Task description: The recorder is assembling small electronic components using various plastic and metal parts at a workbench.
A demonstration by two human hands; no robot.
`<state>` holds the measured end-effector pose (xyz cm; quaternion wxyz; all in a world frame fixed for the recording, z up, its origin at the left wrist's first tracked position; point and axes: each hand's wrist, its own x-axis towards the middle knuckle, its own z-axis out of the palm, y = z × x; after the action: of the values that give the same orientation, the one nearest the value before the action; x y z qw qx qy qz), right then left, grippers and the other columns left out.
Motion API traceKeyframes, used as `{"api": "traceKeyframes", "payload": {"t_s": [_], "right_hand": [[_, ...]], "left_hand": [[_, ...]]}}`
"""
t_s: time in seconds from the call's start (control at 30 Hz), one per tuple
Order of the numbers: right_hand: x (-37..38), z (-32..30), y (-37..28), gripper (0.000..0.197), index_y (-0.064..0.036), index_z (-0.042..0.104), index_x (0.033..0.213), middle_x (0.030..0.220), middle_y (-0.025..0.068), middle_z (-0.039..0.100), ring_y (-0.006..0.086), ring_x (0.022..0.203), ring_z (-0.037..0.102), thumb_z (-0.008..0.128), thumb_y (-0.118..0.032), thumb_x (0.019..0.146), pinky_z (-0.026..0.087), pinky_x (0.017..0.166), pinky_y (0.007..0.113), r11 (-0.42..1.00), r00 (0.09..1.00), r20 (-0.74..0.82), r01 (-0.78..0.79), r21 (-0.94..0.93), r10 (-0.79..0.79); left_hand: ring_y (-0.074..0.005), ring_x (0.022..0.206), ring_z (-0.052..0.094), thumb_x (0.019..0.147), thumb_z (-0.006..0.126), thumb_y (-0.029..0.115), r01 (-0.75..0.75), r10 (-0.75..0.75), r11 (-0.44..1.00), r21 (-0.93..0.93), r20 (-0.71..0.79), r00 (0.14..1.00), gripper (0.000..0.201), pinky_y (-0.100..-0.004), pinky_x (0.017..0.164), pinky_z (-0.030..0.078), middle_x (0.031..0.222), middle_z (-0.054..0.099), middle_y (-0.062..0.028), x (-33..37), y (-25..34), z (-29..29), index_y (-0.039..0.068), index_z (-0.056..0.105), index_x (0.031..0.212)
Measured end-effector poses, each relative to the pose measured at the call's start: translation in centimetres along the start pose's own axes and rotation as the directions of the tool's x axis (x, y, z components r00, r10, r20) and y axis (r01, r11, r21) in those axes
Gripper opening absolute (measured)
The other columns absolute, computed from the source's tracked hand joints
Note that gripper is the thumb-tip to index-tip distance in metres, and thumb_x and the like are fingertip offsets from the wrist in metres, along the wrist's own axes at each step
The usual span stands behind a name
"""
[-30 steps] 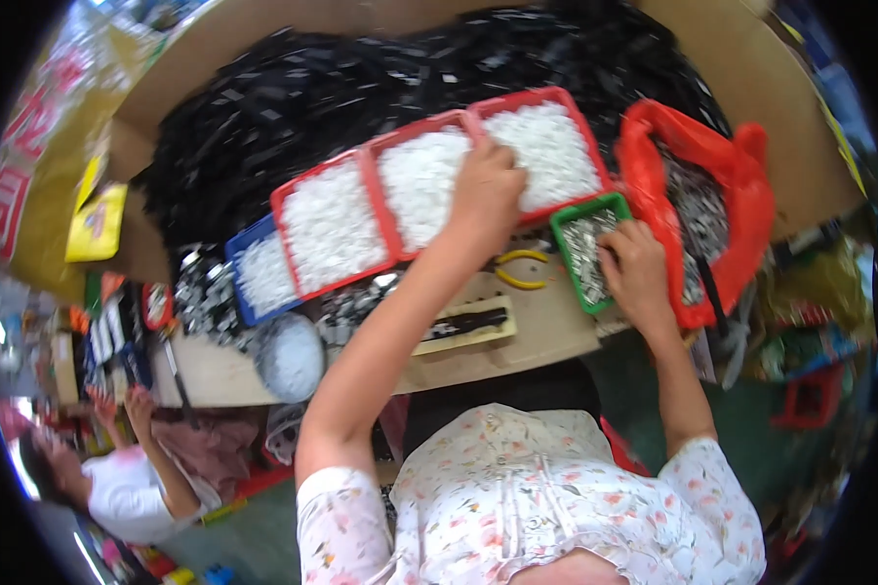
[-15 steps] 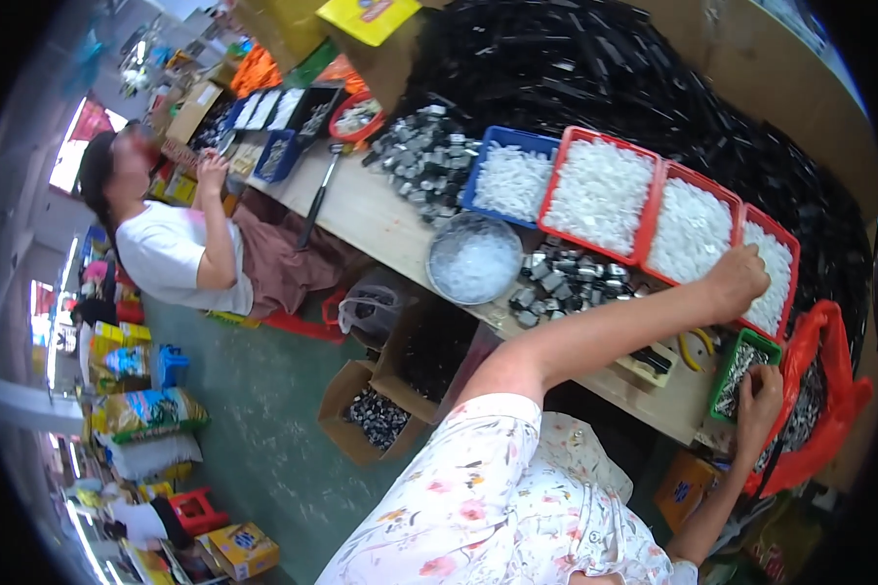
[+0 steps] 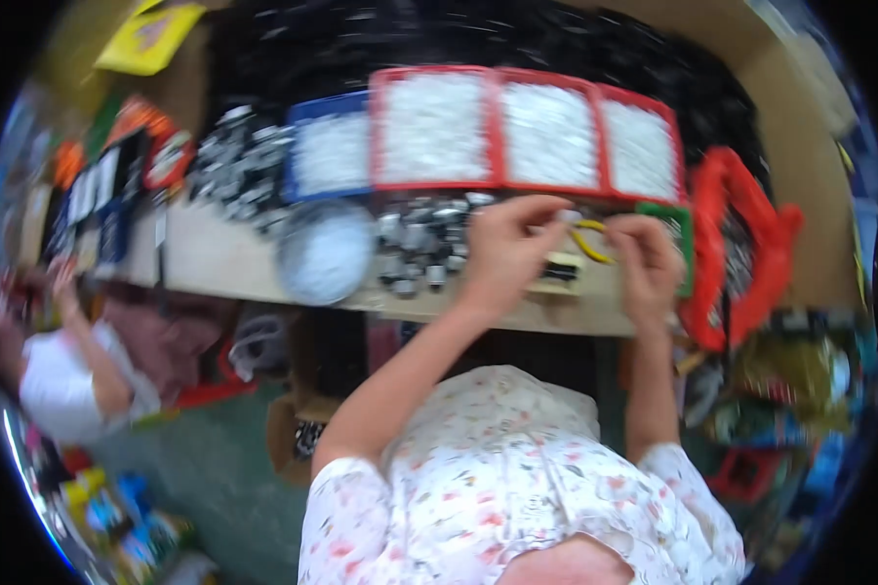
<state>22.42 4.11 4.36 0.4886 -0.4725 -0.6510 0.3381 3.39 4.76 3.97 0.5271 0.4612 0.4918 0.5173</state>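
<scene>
My left hand (image 3: 515, 249) is over the front of the table, its thumb and fingers pinched. A small white piece (image 3: 568, 216), blurred, shows at its fingertips. Just right of it my right hand (image 3: 647, 261) is raised with thumb and fingers pressed together; what they hold is too small to see. Between the hands lie yellow-handled pliers (image 3: 592, 242). Beside my left hand sits a pale block with a black part (image 3: 560, 274). A green tray (image 3: 685, 255) is partly hidden behind my right hand.
Red trays (image 3: 496, 127) and a blue tray (image 3: 307, 107) hold white pieces. Nearby are a round metal bowl (image 3: 324, 255), silvery blocks (image 3: 421, 239) and a red bag (image 3: 709, 302). Black strips (image 3: 341, 44) are heaped behind. Another person (image 3: 78, 370) is at far left.
My left hand has left the right-hand red tray and come toward me. My right hand has risen from the green tray, and both are now close together. The view has turned.
</scene>
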Motion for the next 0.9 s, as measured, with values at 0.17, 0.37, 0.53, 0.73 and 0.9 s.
{"api": "traceKeyframes", "payload": {"t_s": [0.17, 0.37, 0.53, 0.73, 0.9], "right_hand": [[-0.4, 3.3, -1.7, 0.005, 0.0007, 0.059, 0.098, 0.104, 0.011, 0.066, 0.0176, 0.097, 0.063, 0.059, 0.003, 0.093, 0.05, 0.087, 0.03, 0.991, 0.99, 0.055, 0.131, 0.01, -0.131], [-0.9, 3.1, -0.8, 0.009, 0.0, 0.06, 0.097, 0.103, 0.013, 0.068, 0.0234, 0.096, 0.066, 0.065, 0.002, 0.089, 0.051, 0.085, 0.033, 0.966, 0.971, 0.075, 0.236, -0.102, -0.229], [-1.5, 2.7, 0.4, 0.013, -0.0002, 0.061, 0.096, 0.099, 0.0136, 0.069, 0.025, 0.093, 0.067, 0.067, 0.005, 0.085, 0.052, 0.081, 0.033, 0.918, 0.938, 0.053, 0.347, -0.194, -0.343], [-1.5, 2.0, 0.5, 0.012, 0.0005, 0.062, 0.099, 0.096, 0.0103, 0.068, 0.0189, 0.089, 0.066, 0.067, 0.0, 0.088, 0.051, 0.079, 0.028, 0.962, 0.967, 0.059, 0.254, -0.103, -0.249], [-1.3, 1.6, 0.8, 0.01, 0.0029, 0.063, 0.1, 0.094, 0.0042, 0.066, 0.0087, 0.088, 0.061, 0.066, -0.005, 0.094, 0.05, 0.079, 0.023, 0.91, 0.966, 0.192, -0.232, 0.344, 0.174]], "left_hand": [[-0.0043, 0.075, 0.061, 0.086, 0.073, 0.0, 0.064, -0.063, 0.971, -0.228, 0.011, 0.998, 0.017, -0.0187, 0.065, 0.049, 0.089, 0.071, -0.0017, -1.8, -1.3, -1.1, -0.004, 0.073, 0.103], [-0.0035, 0.075, 0.061, 0.087, 0.073, -0.001, 0.088, -0.088, 0.965, -0.246, 0.014, 0.996, 0.015, -0.0177, 0.066, 0.049, 0.089, 0.07, -0.0007, -2.9, -1.3, -0.1, -0.003, 0.074, 0.102], [-0.0032, 0.076, 0.061, 0.087, 0.074, 0.0, 0.052, -0.055, 0.98, -0.194, -0.011, 0.998, 0.015, -0.0177, 0.066, 0.049, 0.09, 0.071, -0.0006, -3.2, -1.4, 0.9, -0.003, 0.074, 0.102], [-0.0093, 0.085, 0.067, 0.086, 0.074, -0.003, 0.119, -0.108, 0.973, -0.198, 0.069, 0.992, 0.021, -0.0222, 0.078, 0.054, 0.098, 0.073, -0.0071, -3.4, -1.2, 0.8, -0.003, 0.072, 0.106], [-0.0121, 0.088, 0.069, 0.086, 0.073, -0.003, 0.001, 0.011, 0.994, -0.107, 0.106, 0.994, 0.022, -0.0241, 0.081, 0.056, 0.1, 0.072, -0.0092, -3.5, -1.3, 0.0, -0.005, 0.07, 0.109]]}}
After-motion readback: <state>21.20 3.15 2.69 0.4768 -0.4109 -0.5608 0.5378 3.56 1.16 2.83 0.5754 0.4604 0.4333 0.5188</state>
